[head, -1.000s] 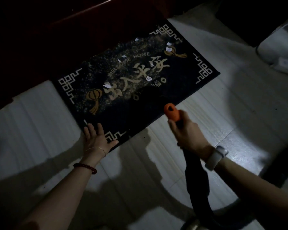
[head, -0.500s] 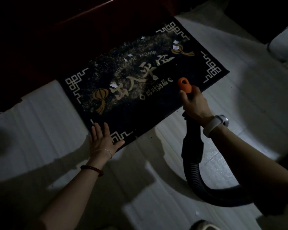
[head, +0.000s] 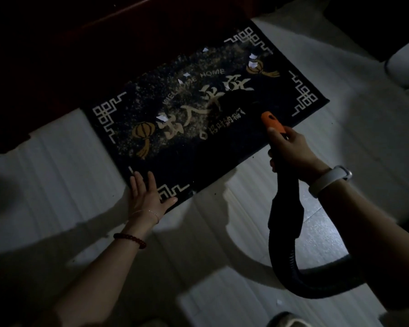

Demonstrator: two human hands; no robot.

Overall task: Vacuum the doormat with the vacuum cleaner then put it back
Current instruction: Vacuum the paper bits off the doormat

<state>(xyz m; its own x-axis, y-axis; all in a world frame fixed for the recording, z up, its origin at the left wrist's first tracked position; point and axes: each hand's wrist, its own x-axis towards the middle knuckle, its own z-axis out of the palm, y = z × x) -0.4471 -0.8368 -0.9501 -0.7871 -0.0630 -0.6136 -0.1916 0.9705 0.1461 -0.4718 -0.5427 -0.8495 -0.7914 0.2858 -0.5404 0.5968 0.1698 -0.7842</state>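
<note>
A dark doormat with gold lettering, lanterns and corner patterns lies on the pale floor. White paper scraps and fine crumbs dot it. My left hand lies flat, fingers spread, on the mat's near left corner. My right hand grips the black vacuum hose handle, whose orange tip hovers at the mat's near edge. The dark nozzle beyond the tip is hard to make out over the mat's centre. The ribbed hose loops back to the lower right.
A dark reddish door or threshold runs along the mat's far side. A pale rounded object stands at the right edge. A light-coloured part, perhaps the vacuum body, shows at the bottom edge. The room is dim.
My right hand has carried the orange-tipped handle forward from the floor to the mat's near edge. One scrap near the lettering is gone. The left hand stays on the corner.
</note>
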